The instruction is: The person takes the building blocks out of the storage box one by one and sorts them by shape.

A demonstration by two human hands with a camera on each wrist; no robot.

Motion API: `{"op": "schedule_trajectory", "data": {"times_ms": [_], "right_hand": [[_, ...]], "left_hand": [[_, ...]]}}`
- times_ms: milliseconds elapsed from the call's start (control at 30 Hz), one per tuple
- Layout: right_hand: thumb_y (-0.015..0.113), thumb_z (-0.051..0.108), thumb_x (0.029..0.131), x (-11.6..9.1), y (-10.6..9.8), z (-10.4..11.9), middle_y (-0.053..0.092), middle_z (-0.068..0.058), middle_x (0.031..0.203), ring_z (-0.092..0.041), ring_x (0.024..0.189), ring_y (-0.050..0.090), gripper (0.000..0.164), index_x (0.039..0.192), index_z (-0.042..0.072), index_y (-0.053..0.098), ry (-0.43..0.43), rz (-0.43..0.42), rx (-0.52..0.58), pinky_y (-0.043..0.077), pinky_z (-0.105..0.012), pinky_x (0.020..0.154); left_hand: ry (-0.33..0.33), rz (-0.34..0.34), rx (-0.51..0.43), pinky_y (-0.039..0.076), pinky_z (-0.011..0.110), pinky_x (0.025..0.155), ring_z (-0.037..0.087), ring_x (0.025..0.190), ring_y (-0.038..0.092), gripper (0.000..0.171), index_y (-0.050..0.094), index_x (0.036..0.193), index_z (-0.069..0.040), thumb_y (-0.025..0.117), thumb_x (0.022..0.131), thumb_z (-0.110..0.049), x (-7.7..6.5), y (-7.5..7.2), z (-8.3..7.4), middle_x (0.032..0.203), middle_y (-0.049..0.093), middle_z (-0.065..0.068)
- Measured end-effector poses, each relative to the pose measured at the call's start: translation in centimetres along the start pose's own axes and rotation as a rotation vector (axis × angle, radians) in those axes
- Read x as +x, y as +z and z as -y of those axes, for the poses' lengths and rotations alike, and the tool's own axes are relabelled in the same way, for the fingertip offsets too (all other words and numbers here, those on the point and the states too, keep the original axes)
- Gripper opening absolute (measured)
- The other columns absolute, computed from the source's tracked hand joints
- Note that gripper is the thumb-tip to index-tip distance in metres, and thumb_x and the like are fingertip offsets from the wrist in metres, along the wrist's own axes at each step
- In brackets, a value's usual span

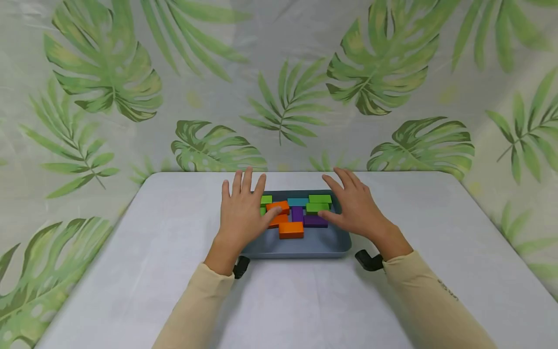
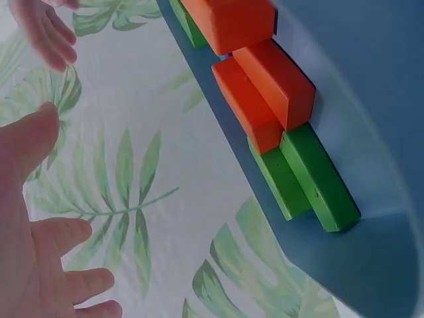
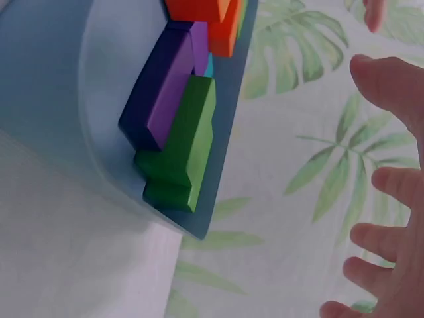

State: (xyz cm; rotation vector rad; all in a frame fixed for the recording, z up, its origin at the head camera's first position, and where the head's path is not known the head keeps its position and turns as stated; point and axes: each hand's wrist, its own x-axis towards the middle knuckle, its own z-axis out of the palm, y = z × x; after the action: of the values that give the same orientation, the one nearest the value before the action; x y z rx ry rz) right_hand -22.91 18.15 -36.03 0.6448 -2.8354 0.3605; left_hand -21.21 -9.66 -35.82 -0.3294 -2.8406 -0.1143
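Note:
A blue-grey tray (image 1: pixel 301 254) holds several coloured blocks. Orange blocks (image 1: pixel 291 230) lie toward its middle and left, purple blocks (image 1: pixel 316 221) to the right of them, a teal block (image 1: pixel 298 201) at the back, and green blocks (image 1: pixel 320 198) at both back corners. Over the tray's left side is my left hand (image 1: pixel 242 213), fingers spread and holding nothing, hiding that end. My right hand (image 1: pixel 358 206) hovers at the right rim with its fingers apart, its thumb overlapping a green block in the head view. In the left wrist view, green blocks (image 2: pixel 320 179) sit beside orange ones.
A white-covered table (image 1: pixel 287 300) lies under the tray. Behind it hangs a leaf-patterned cloth (image 1: pixel 283 97), which also runs down both sides. Black wrist mounts (image 1: pixel 368 261) stick out below the hands near the tray's front corners.

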Motion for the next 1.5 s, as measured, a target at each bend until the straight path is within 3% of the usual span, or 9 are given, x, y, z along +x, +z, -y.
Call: {"op": "schedule_trajectory", "data": {"times_ms": [233,400,533,667,833,967,1167,1333,1500], "right_hand": [[0.075,0.045,0.085,0.2,0.0,-0.3,0.024,-0.021,0.162,-0.044,0.149,0.018,0.085,0.154,0.012,0.036,-0.014,-0.037,0.007,0.03,-0.073,0.109],[0.074,0.042,0.088,0.0,-0.2,-0.3,0.021,-0.021,0.163,-0.045,0.149,0.02,0.082,0.154,0.011,0.036,-0.002,-0.015,0.03,0.03,-0.074,0.108],[0.075,0.031,0.088,-0.1,-0.3,-0.3,0.037,-0.022,0.155,-0.044,0.142,0.034,0.067,0.145,0.006,0.048,-0.044,-0.069,0.065,0.035,-0.068,0.109],[0.075,0.019,0.088,-0.3,-0.4,-0.4,0.056,-0.02,0.138,-0.04,0.131,0.047,0.046,0.128,0.003,0.061,-0.106,-0.135,0.124,0.042,-0.059,0.108],[0.074,0.015,0.088,-1.1,-0.6,-1.1,0.062,-0.016,0.13,-0.036,0.126,0.052,0.04,0.125,0.004,0.063,-0.124,-0.157,0.189,0.045,-0.056,0.105],[0.074,0.011,0.088,-2.5,-0.6,-2.7,0.063,-0.014,0.129,-0.035,0.123,0.054,0.04,0.126,0.005,0.062,-0.116,-0.181,0.214,0.047,-0.056,0.101],[0.075,0.006,0.086,-4.8,-1.0,-5.3,0.064,-0.014,0.125,-0.032,0.116,0.058,0.041,0.124,0.005,0.062,-0.073,-0.211,0.185,0.054,-0.052,0.086],[0.076,0.005,0.084,-5.8,-1.2,-6.7,0.064,-0.012,0.124,-0.029,0.113,0.059,0.042,0.124,0.004,0.062,-0.057,-0.216,0.15,0.055,-0.049,0.082],[0.075,0.004,0.084,-6.1,-1.3,-7.1,0.063,-0.013,0.124,-0.03,0.111,0.06,0.043,0.125,0.003,0.061,-0.06,-0.212,0.158,0.055,-0.05,0.082]], "left_hand": [[0.015,-0.012,0.02,0.017,0.063,0.122,0.038,0.153,0.017,0.084,0.028,0.157,-0.02,0.049,0.092,-0.069,0.1,-0.3,0.4,0.165,0.019,0.015],[0.056,-0.017,-0.066,0.023,0.06,0.122,0.038,0.149,0.026,0.079,0.031,0.156,-0.018,0.055,0.094,-0.06,-0.2,-0.4,0.6,0.165,0.021,0.016],[0.132,-0.036,-0.18,0.033,0.057,0.118,0.037,0.144,0.038,0.068,0.041,0.151,-0.013,0.064,0.094,-0.043,-0.7,-0.4,1.2,0.161,0.031,0.016],[0.196,-0.052,-0.221,0.041,0.055,0.114,0.035,0.139,0.046,0.056,0.053,0.142,-0.01,0.067,0.094,-0.034,-1.3,-0.8,2.0,0.153,0.045,0.014],[0.236,-0.043,-0.269,0.046,0.053,0.109,0.032,0.135,0.05,0.05,0.059,0.137,-0.009,0.07,0.092,-0.03,-2.7,-1.3,3.2,0.147,0.052,0.012],[0.226,-0.014,-0.361,0.046,0.052,0.109,0.033,0.134,0.05,0.049,0.06,0.135,-0.008,0.071,0.092,-0.027,-4.0,-1.4,4.8,0.145,0.054,0.013],[0.151,0.031,-0.499,0.045,0.053,0.109,0.034,0.135,0.05,0.048,0.058,0.136,-0.005,0.07,0.092,-0.022,-5.8,-1.2,7.6,0.144,0.054,0.014],[0.096,0.012,-0.546,0.047,0.055,0.106,0.036,0.134,0.051,0.045,0.058,0.135,-0.003,0.068,0.093,-0.018,-6.6,-0.7,9.2,0.144,0.053,0.015],[0.082,-0.016,-0.571,0.053,0.054,0.096,0.037,0.13,0.054,0.043,0.058,0.133,-0.001,0.068,0.093,-0.014,-6.8,-0.2,9.7,0.144,0.053,0.017]]}}
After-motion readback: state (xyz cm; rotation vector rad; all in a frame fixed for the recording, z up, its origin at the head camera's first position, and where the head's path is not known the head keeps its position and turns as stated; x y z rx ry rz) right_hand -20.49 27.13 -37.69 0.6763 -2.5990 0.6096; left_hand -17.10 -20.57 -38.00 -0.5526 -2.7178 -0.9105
